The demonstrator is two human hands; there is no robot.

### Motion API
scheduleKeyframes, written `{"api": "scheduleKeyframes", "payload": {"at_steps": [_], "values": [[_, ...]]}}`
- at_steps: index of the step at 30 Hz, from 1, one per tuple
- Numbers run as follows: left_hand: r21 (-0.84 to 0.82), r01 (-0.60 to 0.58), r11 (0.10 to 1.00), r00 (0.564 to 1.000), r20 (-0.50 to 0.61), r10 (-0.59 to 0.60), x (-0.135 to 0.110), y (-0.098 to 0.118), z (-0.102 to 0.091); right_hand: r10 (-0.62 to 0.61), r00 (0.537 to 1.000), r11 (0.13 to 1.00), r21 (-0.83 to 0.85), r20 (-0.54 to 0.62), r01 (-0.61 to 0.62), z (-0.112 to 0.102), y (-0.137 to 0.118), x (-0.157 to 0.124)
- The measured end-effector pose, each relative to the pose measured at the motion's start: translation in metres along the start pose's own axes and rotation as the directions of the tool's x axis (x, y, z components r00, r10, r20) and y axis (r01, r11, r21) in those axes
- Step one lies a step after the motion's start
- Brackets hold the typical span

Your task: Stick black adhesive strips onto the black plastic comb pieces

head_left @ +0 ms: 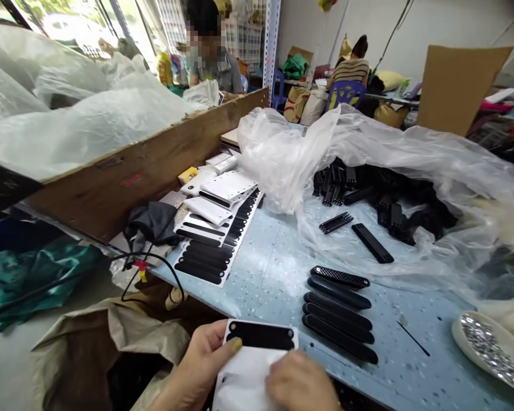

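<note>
My left hand [212, 357] is closed on the edge of a white sticker sheet [244, 371], thumb on top. Across the sheet's upper end lies a black strip-shaped sticker [261, 335] with a small hole near each end. My right hand [300, 379] is at the sheet's right side, its fingers curled inward but smeared by motion. To the right, several black rounded bars [340, 338] lie side by side on the table; the farthest bar [340, 276] shows a perforated pattern.
More sticker sheets [218, 228] are stacked at the left table edge. A clear plastic bag [282, 154] spills black plastic parts [372, 242]. A bowl of shiny pieces [458, 337] and a thin black stick [413, 338] are at right. Beyond the wooden board [124, 177] sits a person [218, 63].
</note>
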State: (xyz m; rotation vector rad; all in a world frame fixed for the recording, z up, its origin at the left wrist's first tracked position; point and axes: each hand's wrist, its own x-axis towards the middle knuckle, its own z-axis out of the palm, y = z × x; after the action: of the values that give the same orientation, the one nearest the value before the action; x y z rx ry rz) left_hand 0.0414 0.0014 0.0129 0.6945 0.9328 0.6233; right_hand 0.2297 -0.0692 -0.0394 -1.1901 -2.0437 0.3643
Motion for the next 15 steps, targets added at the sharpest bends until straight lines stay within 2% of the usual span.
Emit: {"api": "scheduleKeyframes", "payload": {"at_steps": [2, 3, 5, 7, 11, 15], "values": [[-0.037, -0.021, 0.999, 0.998, 0.063, 0.023, -0.005, 0.005, 0.004, -0.021, 0.989, 1.0, -0.015, -0.145, 0.019, -0.017, 0.001, 0.022], [-0.05, -0.034, 0.998, 0.995, 0.091, 0.038, -0.007, 0.007, 0.006, -0.031, 0.984, 0.999, -0.035, -0.174, 0.025, -0.024, 0.001, 0.033], [-0.059, -0.059, 0.997, 0.991, 0.119, 0.065, -0.009, 0.011, 0.008, -0.05, 0.981, 0.999, -0.021, -0.186, 0.047, -0.03, 0.0, 0.048], [-0.031, -0.07, 0.997, 0.991, 0.112, 0.073, -0.01, 0.013, 0.009, -0.026, 0.985, 0.999, 0.037, -0.172, 0.032, -0.027, -0.002, 0.053], [0.195, -0.148, 0.97, 0.986, 0.1, 0.13, -0.007, 0.015, 0.008, 0.152, 0.969, 0.958, 0.271, -0.197, -0.095, -0.013, -0.004, 0.046], [0.439, -0.223, 0.87, 0.975, 0.112, 0.193, -0.003, 0.019, 0.015, 0.313, 0.941, 0.818, 0.54, -0.131, -0.197, -0.011, 0.0, 0.047]]}}
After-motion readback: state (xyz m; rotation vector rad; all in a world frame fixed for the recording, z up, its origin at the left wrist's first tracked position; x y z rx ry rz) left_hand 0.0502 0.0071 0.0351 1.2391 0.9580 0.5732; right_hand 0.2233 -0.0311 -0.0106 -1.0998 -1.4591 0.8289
